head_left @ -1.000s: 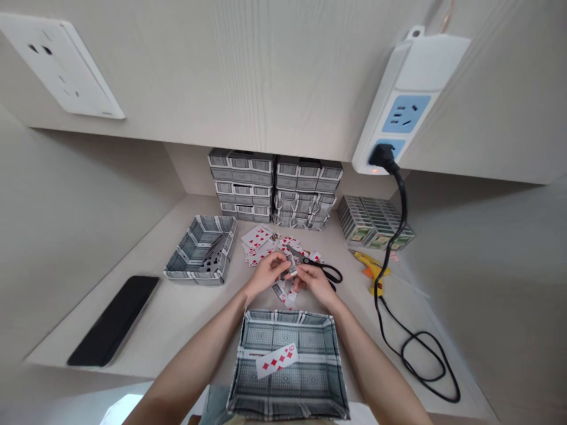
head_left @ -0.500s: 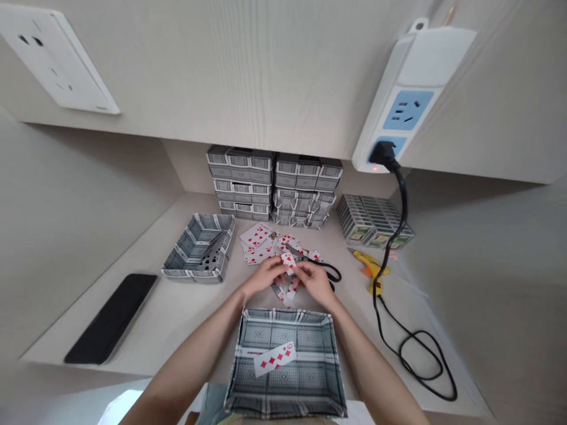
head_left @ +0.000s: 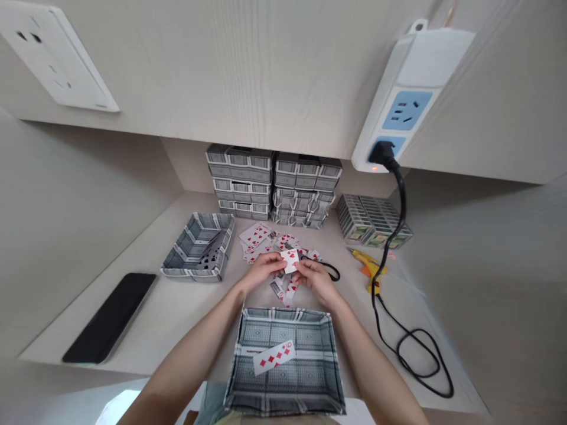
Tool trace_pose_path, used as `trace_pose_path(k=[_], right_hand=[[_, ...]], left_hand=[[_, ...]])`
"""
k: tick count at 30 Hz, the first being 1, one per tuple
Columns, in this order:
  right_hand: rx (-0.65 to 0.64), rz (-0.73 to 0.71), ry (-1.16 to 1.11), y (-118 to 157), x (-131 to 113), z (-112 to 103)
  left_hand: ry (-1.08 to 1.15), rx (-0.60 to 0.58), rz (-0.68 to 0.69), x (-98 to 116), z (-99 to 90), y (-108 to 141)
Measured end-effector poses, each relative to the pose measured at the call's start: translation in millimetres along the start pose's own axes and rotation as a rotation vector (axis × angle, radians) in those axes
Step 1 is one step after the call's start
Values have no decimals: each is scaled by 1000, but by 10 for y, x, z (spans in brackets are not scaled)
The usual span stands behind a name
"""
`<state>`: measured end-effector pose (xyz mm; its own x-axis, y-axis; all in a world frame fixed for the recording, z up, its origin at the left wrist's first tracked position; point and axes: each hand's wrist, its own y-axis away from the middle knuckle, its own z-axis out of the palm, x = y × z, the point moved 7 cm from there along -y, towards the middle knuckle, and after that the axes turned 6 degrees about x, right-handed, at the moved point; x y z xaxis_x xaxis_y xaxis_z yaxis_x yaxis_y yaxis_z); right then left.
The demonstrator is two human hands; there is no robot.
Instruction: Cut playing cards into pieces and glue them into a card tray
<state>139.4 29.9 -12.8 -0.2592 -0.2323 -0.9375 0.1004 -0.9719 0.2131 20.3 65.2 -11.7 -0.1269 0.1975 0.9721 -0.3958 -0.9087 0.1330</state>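
Note:
Between my two hands I hold a red-suited playing card (head_left: 290, 260), its printed face toward me. My left hand (head_left: 264, 269) pinches its left edge and my right hand (head_left: 313, 279) pinches its lower right edge. Just below lie cut card pieces (head_left: 279, 290). Behind the held card is a loose pile of red cards (head_left: 256, 235), with black-handled scissors (head_left: 330, 269) partly hidden at its right. Close to my body sits an open box made of folded cards (head_left: 305, 378), with a cut strip of diamonds (head_left: 274, 358) inside.
A second card box (head_left: 170, 271) holding cards stands at left, near a black phone (head_left: 110, 319). Stacked card boxes (head_left: 241, 174) and packed card decks (head_left: 372, 218) line the back. A yellow glue gun (head_left: 372, 268) lies right, its black cord (head_left: 398, 348) looping over the table.
The card between my hands has been spread or turned so that more of its face shows. My right hand has shifted slightly, and the scissors are more covered.

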Motion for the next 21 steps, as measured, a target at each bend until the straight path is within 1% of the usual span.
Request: trace_pose_path(k=[2,4,6,7,8,9,11,13,15,17,19,21], right_hand=[[27,-54,130,5,-70,-37],[109,-152,360,26,-198,-155],[271,-309,681,82,-398,-343],[341,-356,853,114,-480,-434],[391,-369,1001,138,-534,-519],[406,-349,1116,147,-556,-594],[337,-267,1281,136,-520,-682],[285,-221,1381,128,-480,-709],[282,-222,1424,130,-465,-688],[319,-245,1435,142,-470,-652],[390,-274,1437,157,-487,-636],[454,-302,1382,160,-495,-648]], left_hand=[[-41,22,33,23,-12,-7],[-79,51,65,51,-30,-8],[-109,81,88,75,-49,-3],[-120,93,96,84,-57,-1],[-124,103,100,90,-63,0],[-121,109,99,90,-66,0],[-95,117,80,74,-69,-7],[-51,133,52,49,-76,-18],[-5,158,34,32,-89,-28],[28,180,28,27,-104,-35],[51,195,27,33,-120,-37],[72,210,31,49,-142,-36]])
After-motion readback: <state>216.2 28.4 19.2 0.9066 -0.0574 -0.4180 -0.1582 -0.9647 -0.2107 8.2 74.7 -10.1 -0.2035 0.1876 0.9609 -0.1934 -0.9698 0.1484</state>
